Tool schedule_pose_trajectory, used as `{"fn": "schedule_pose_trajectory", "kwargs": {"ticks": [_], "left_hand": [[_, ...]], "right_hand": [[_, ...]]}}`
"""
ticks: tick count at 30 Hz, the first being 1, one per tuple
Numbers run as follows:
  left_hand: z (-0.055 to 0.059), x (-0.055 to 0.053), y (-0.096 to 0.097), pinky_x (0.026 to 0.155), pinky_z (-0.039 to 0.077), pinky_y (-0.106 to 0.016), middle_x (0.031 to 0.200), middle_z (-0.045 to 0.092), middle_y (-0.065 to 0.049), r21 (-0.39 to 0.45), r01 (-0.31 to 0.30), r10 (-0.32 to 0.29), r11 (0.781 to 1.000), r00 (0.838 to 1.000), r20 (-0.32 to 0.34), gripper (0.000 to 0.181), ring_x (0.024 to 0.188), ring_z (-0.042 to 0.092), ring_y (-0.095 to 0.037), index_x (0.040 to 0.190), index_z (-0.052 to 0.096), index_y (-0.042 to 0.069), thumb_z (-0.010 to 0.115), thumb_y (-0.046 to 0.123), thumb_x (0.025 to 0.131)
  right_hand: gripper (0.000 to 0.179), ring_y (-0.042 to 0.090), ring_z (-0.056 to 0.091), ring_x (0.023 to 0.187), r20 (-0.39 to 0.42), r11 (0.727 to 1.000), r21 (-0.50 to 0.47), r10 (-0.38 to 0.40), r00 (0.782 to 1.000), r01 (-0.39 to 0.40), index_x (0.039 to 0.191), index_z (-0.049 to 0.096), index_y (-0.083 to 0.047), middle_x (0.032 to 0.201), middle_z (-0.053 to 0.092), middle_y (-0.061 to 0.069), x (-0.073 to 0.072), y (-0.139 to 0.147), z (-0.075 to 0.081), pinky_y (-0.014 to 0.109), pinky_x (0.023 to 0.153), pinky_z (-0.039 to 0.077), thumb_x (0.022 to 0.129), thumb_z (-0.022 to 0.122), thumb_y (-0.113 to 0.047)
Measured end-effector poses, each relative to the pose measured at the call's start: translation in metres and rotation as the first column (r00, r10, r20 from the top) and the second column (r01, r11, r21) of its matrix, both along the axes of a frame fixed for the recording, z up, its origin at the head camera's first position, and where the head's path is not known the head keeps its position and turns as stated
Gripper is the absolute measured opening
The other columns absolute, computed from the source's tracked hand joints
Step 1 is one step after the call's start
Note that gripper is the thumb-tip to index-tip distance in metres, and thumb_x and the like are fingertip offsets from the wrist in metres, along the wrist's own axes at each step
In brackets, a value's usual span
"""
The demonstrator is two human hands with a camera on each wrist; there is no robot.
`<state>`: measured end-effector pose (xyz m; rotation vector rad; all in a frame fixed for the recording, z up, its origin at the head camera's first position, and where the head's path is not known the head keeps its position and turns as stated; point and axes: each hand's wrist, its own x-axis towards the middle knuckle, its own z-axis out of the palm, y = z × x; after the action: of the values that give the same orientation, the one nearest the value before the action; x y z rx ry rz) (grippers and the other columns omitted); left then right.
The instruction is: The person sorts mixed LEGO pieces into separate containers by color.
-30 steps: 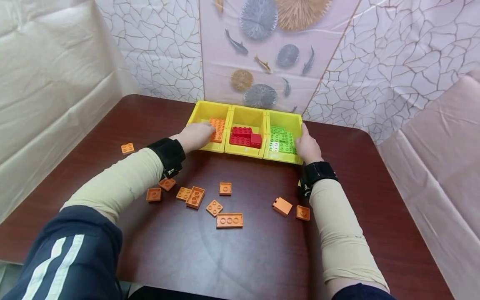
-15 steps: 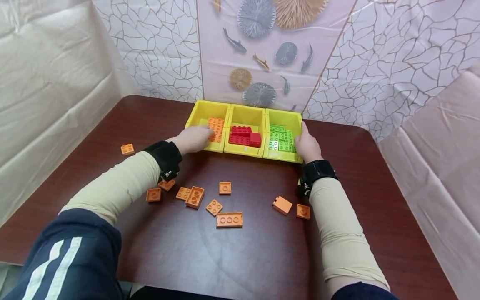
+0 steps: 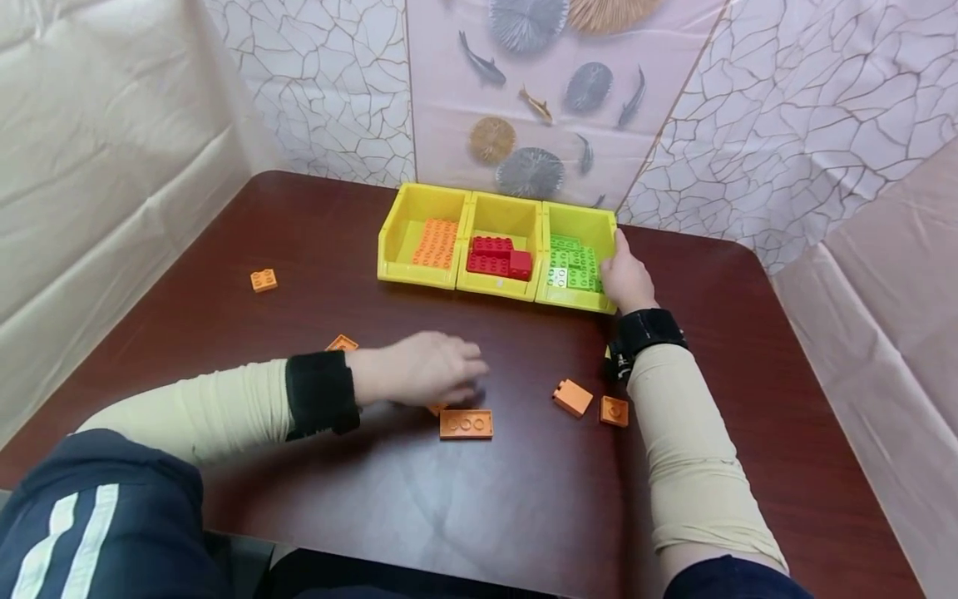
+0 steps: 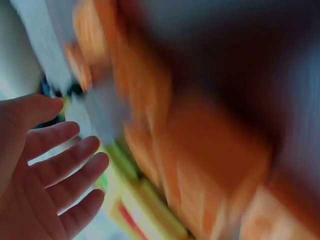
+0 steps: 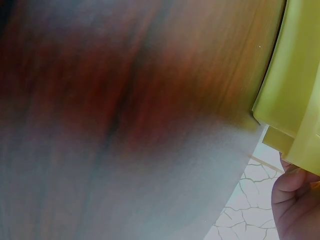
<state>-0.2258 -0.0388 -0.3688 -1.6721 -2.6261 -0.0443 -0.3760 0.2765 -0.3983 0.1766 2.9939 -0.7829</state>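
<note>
My left hand (image 3: 422, 368) hovers over the middle of the table, above several orange bricks that it mostly hides. Its fingers are spread and hold nothing in the left wrist view, where blurred orange bricks (image 4: 200, 155) lie beyond them. An orange brick with three rings underneath (image 3: 466, 424) lies just in front of that hand. My right hand (image 3: 627, 279) holds the right side wall of the yellow bin of green bricks (image 3: 576, 300). In the right wrist view, its thumb and fingers pinch the yellow rim (image 5: 305, 165).
Joined to that bin are a yellow bin with red bricks (image 3: 496, 287) and another with orange bricks (image 3: 415, 274). Loose orange bricks lie at the left (image 3: 264, 280), behind the left wrist (image 3: 342, 343) and right of centre (image 3: 573, 398). Patterned cloth hangs behind the table.
My left hand has left the orange-brick bin and moved toward me and right, over the loose bricks. My right hand stays on the bin wall. The head view has shifted slightly.
</note>
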Motion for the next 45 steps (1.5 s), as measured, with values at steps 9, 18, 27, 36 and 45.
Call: {"fn": "schedule_pose_trajectory", "kwargs": {"ticks": [9, 18, 27, 36, 45], "left_hand": [[-0.015, 0.036, 0.026, 0.061, 0.047, -0.028, 0.092, 0.058, 0.002, -0.136, 0.079, -0.093, 0.988, 0.991, -0.100, 0.038, 0.078, 0.057, -0.015, 0.116, 0.061, 0.016, 0.058, 0.042, 0.088], [-0.018, 0.037, 0.032, 0.057, 0.045, -0.025, 0.086, 0.055, 0.002, -0.112, 0.079, -0.088, 0.991, 0.993, -0.082, 0.027, 0.070, 0.055, -0.012, 0.110, 0.063, 0.016, 0.058, 0.032, 0.090], [0.037, -0.008, 0.006, 0.068, 0.047, -0.023, 0.097, 0.057, 0.000, 0.127, -0.067, 0.060, 0.990, 0.996, 0.061, 0.036, 0.084, 0.054, -0.011, 0.115, 0.060, 0.010, 0.069, 0.025, 0.084], [0.049, -0.100, -0.046, 0.079, 0.045, -0.037, 0.108, 0.053, -0.011, 0.275, -0.515, 0.506, 0.812, 0.856, 0.109, 0.039, 0.093, 0.051, -0.023, 0.118, 0.061, 0.003, 0.066, 0.026, 0.087], [0.005, -0.152, -0.057, 0.089, 0.040, -0.045, 0.113, 0.060, -0.012, 0.304, -0.640, 0.629, 0.706, 0.764, 0.148, 0.037, 0.105, 0.051, -0.030, 0.116, 0.064, 0.006, 0.066, 0.028, 0.087]], "right_hand": [[0.061, 0.032, 0.048, 0.064, 0.012, 1.000, 0.004, -0.010, 1.000, 0.010, 0.150, -0.006, -0.023, 0.084, 0.055, 0.021, -0.002, 0.010, -0.001, 0.039, 0.059, 0.037, 0.099, 0.029, -0.020], [0.062, 0.032, 0.048, 0.064, 0.005, 1.000, -0.004, -0.007, 1.000, 0.007, 0.150, -0.005, -0.022, 0.087, 0.055, 0.022, 0.001, 0.008, -0.001, 0.039, 0.060, 0.036, 0.099, 0.029, -0.019], [0.061, 0.031, 0.046, 0.061, -0.014, 1.000, -0.007, -0.002, 1.000, 0.002, 0.150, -0.003, -0.022, 0.085, 0.055, 0.022, 0.001, 0.003, 0.000, 0.038, 0.058, 0.035, 0.099, 0.029, -0.018], [0.060, 0.031, 0.046, 0.061, -0.017, 1.000, -0.013, -0.009, 1.000, 0.009, 0.150, -0.003, -0.024, 0.086, 0.055, 0.022, 0.001, 0.003, 0.001, 0.038, 0.058, 0.035, 0.099, 0.028, -0.019], [0.061, 0.032, 0.049, 0.069, -0.011, 0.999, -0.020, -0.031, 0.999, 0.031, 0.150, -0.002, -0.024, 0.102, 0.056, 0.023, 0.002, 0.003, 0.002, 0.039, 0.061, 0.037, 0.099, 0.030, -0.020]]}}
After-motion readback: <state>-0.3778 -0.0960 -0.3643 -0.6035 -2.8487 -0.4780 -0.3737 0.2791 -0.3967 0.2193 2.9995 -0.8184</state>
